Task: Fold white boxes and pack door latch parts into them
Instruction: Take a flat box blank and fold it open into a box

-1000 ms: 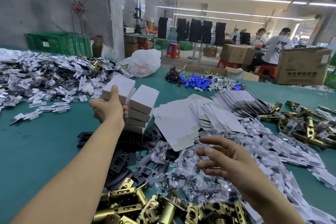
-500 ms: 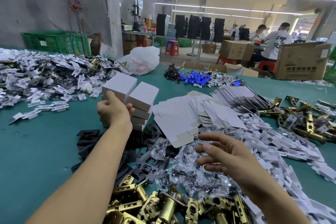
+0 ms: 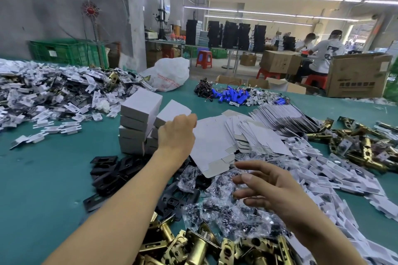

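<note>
Landmark: the stack of boxes (image 3: pixel 137 122), two columns of folded white boxes standing side by side on the green bench (image 3: pixel 38 178).
Left hand: the left hand (image 3: pixel 175 133) is up against the shorter, right-side column, with its back to the camera. Its fingers are hidden behind it, so I cannot tell whether it grips the top box or only touches it.
Right hand: the right hand (image 3: pixel 269 189) hangs nearer the camera than the stack and off to its right. Its fingers are spread and loose, holding nothing, above a litter of small clear bags (image 3: pixel 226 206).
Flat boxes: the unfolded flat boxes (image 3: pixel 215 142) lie fanned out just right of the stack.
Latch parts: black plates (image 3: pixel 107 170) lie at the near foot of the stack, and brass latches (image 3: pixel 193 245) are heaped well in front of it.
Step, by my judgement: between boxes, with one hand at the stack and the other free to fetch parts.
Risk, stack: the shorter column's top box looks askew, so a nudge from the left wrist could tip it onto the plates.
Risk, flat boxes: they overlap closely, so a quick pull may drag several out at once.
Risk, bags: they are crinkled and piled together, so a loose grab may lift more than one.
</note>
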Action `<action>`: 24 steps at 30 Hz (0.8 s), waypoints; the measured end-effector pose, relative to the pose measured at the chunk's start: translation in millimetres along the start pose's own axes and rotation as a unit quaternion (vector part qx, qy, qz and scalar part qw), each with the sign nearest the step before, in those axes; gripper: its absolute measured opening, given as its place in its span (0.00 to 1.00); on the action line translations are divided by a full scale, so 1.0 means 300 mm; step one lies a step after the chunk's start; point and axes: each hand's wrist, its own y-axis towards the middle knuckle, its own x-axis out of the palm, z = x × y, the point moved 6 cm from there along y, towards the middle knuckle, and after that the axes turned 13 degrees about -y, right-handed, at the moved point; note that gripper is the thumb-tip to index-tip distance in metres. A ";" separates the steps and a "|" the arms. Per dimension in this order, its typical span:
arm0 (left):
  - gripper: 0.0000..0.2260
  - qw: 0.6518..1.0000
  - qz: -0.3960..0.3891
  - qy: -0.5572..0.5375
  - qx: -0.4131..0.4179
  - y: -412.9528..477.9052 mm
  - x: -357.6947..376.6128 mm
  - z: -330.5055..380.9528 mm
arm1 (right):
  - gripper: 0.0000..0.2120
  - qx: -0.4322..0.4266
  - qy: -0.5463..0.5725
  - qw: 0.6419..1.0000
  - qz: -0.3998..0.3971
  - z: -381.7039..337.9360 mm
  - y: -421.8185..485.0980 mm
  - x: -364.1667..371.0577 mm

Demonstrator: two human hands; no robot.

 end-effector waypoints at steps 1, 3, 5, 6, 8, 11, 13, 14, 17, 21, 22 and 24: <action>0.09 0.999 0.009 0.046 0.024 -0.003 0.000 0.016 | 0.18 0.001 0.000 1.000 -0.001 0.000 0.000 0.001; 0.10 0.988 0.001 0.139 0.071 -0.001 0.010 0.043 | 0.22 0.000 0.002 1.000 -0.003 -0.002 -0.002 0.002; 0.10 0.968 -0.037 0.220 0.112 0.011 0.042 0.050 | 0.22 -0.002 0.006 1.000 -0.003 -0.004 -0.003 0.000; 0.10 0.956 -0.060 0.256 0.130 0.020 0.062 0.046 | 0.23 -0.004 0.006 1.000 -0.003 -0.004 -0.002 -0.002; 0.13 0.936 -0.098 0.306 0.145 0.039 0.095 0.025 | 0.24 -0.003 0.005 1.000 -0.003 0.000 -0.001 -0.007; 0.14 0.935 -0.113 0.322 0.101 0.049 0.106 -0.014 | 0.25 -0.002 0.004 1.000 -0.001 0.003 -0.001 -0.008; 0.13 0.944 -0.101 0.308 0.062 0.050 0.097 -0.036 | 0.24 -0.002 0.005 1.000 -0.001 0.005 -0.002 -0.008; 0.12 0.949 -0.095 0.299 0.044 0.053 0.090 -0.048 | 0.23 -0.002 0.006 1.000 -0.001 0.006 -0.002 -0.008; 0.11 0.964 -0.074 0.255 0.004 0.074 0.071 -0.082 | 0.23 -0.002 0.007 1.000 -0.001 0.005 -0.004 -0.011; 0.09 0.972 -0.039 0.229 -0.014 0.081 0.061 -0.115 | 0.23 0.001 0.008 1.000 0.001 0.004 -0.005 -0.013; 0.08 0.973 -0.030 0.229 -0.012 0.079 0.061 -0.119 | 0.23 0.002 0.006 1.000 0.000 0.005 -0.005 -0.013; 0.08 0.974 -0.014 0.226 -0.008 0.076 0.061 -0.126 | 0.22 0.002 0.004 1.000 -0.001 0.006 -0.005 -0.010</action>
